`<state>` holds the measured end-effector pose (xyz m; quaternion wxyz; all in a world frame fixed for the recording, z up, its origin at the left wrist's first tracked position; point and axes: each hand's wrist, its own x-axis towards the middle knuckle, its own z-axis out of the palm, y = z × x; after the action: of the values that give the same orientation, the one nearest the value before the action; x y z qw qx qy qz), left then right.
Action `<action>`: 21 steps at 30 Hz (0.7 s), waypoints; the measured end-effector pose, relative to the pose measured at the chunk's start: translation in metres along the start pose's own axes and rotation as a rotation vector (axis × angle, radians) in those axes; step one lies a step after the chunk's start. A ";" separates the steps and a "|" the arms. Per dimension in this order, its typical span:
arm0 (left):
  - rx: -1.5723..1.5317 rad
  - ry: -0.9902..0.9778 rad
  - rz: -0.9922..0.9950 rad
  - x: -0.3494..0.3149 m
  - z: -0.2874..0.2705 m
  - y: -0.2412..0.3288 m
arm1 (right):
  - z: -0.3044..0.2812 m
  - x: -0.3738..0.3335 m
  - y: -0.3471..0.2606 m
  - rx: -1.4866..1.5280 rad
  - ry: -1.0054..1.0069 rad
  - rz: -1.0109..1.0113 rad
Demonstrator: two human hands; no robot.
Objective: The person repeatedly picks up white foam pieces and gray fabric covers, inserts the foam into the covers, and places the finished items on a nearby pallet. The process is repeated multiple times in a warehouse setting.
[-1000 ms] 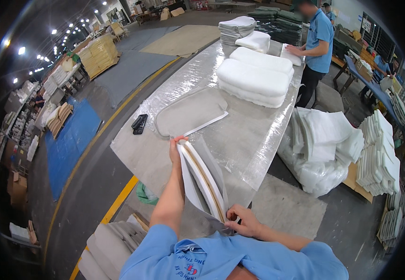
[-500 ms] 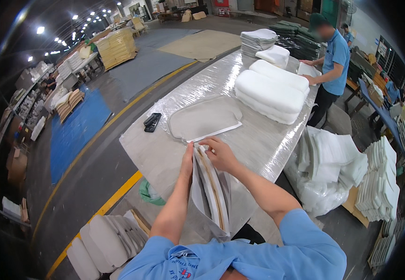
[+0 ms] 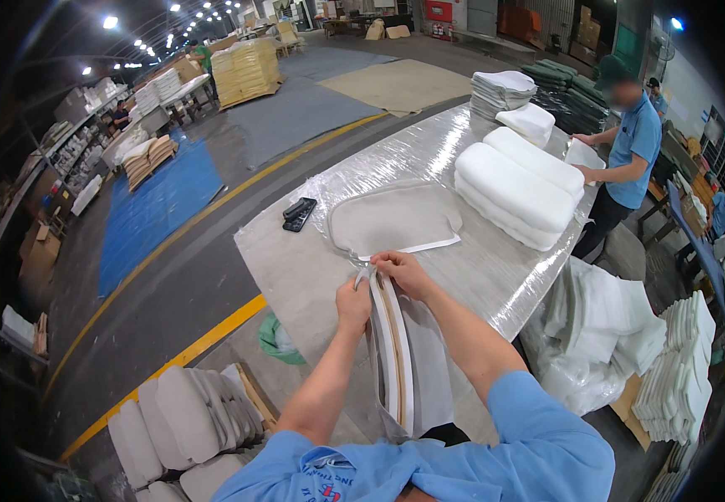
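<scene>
A grey fabric cover with white edging hangs between my forearms, reaching from the table toward my body. Down its length runs a brownish zipper between white bands. My left hand is closed on the cover's far end at its left side. Just to the right and slightly farther off, my right hand pinches the same end near the top of the zipper. Beyond my fingers a flat grey cover piece with a white front edge lies on the table. The fingertips partly hide the gripped end.
White padded cushions sit on the plastic-covered table, a black handheld device at its left. A co-worker stands at the far right side. Grey cushions are stacked lower left, white padding lower right.
My head view has shifted, so the scene sits farther right and lower. My left hand has changed from lying flat along the cover to gripping its end; the right still pinches there.
</scene>
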<state>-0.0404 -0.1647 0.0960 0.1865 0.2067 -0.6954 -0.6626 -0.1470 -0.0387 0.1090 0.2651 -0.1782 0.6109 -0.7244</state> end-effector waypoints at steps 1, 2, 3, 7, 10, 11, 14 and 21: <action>0.003 0.018 -0.012 0.002 0.000 -0.001 | -0.002 0.000 -0.001 -0.068 -0.035 -0.017; 0.007 0.033 -0.028 0.002 0.000 -0.002 | -0.003 -0.004 -0.002 -0.134 -0.068 -0.031; 0.013 0.049 -0.043 0.002 0.000 -0.002 | -0.002 -0.005 -0.004 -0.199 -0.102 -0.045; -0.206 0.066 -0.256 0.007 0.024 0.011 | -0.008 -0.003 -0.003 -0.266 0.007 -0.130; -0.378 0.139 -0.366 0.015 0.020 0.014 | 0.011 -0.003 0.003 -0.177 0.091 -0.107; -0.371 0.152 -0.365 0.014 0.025 0.015 | 0.012 -0.005 0.007 -0.138 0.124 -0.116; -0.395 0.189 -0.355 0.014 0.029 0.016 | 0.005 -0.005 0.010 -0.154 0.065 -0.076; -0.340 0.218 -0.371 0.020 0.047 0.022 | 0.005 0.011 0.022 -0.256 0.247 -0.213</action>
<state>-0.0831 -0.1346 0.1152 0.1676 0.3663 -0.5002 -0.7665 -0.1490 -0.0514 0.0874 0.0852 -0.1842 0.7035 -0.6812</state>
